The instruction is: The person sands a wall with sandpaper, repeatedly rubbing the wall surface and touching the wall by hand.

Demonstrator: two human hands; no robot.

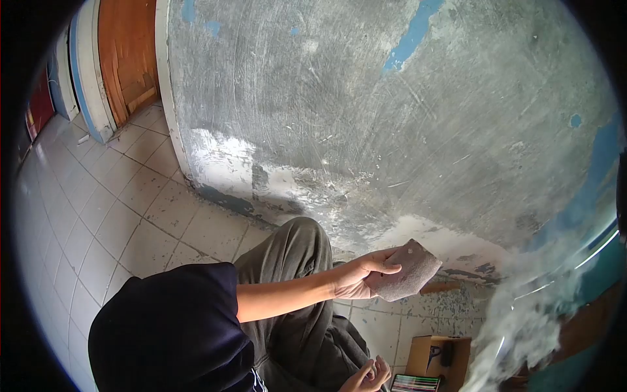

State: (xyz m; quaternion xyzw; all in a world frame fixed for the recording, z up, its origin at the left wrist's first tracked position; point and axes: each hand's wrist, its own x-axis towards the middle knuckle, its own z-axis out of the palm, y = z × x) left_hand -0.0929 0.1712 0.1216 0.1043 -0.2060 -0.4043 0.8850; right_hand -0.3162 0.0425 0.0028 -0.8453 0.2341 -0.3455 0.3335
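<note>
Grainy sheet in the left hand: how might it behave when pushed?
The grainy sheet is probably fairly stiff: gripped at one edge by the left hand, it barely droops. Its rough-looking face suggests little slipping, and its flat shape makes rolling unlikely.

The lower edge crops the right hand and cardboard box, while the grey-brown sheet partly hides the left hand.
</note>
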